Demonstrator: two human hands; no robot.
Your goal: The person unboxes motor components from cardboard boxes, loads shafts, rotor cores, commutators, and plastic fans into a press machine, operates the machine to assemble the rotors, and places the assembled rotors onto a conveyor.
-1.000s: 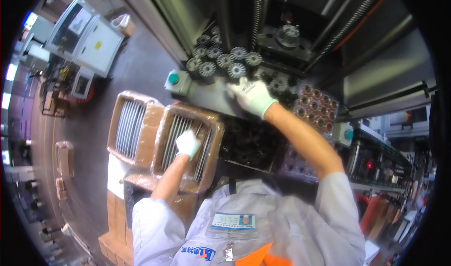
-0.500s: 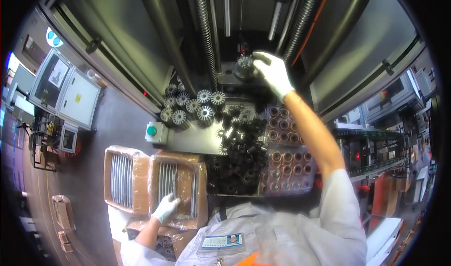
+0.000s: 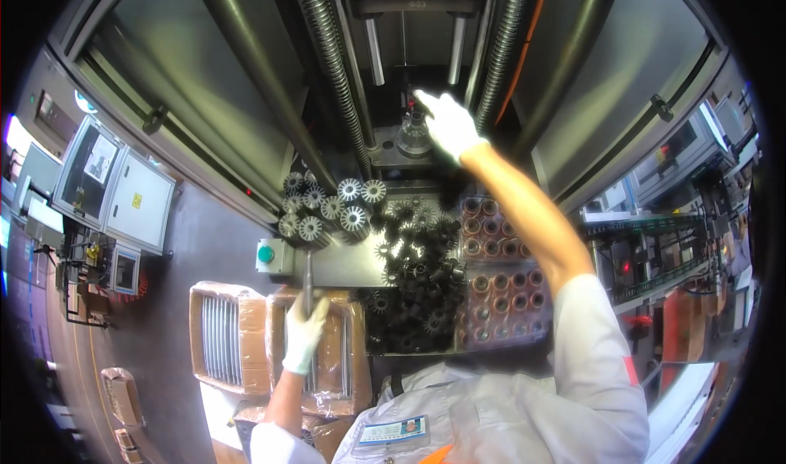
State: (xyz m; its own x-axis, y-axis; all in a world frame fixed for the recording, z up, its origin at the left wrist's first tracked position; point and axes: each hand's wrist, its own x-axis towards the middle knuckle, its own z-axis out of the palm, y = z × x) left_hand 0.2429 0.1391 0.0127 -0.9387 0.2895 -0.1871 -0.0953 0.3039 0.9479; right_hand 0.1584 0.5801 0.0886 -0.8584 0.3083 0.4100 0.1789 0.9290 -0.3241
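Observation:
My left hand [image 3: 304, 335], in a white glove, is closed around a slim metal shaft [image 3: 308, 280], which stands up out of the fist. Below that hand is a cardboard box [image 3: 358, 357] lined with clear plastic and holding similar metal rods. My right hand [image 3: 450, 126], also gloved, reaches into the press, with a finger stretched out over a round metal fixture [image 3: 413, 143]. Its other fingers are partly hidden, and I see nothing held in it. A small red light shows by that fingertip.
Slotted metal cores [image 3: 353, 219] stand on the plate, left of a heap of black toothed parts [image 3: 422, 259]. Copper-coloured rings [image 3: 499, 284] fill clear trays at right. A green button box [image 3: 266, 254] and a second rod box [image 3: 195, 333] are at left. Thick columns [image 3: 246, 63] flank the press.
My left hand has risen from the box and moved forward, now with a shaft in it. My right hand has shifted left over the fixture. The whole view has tilted slightly.

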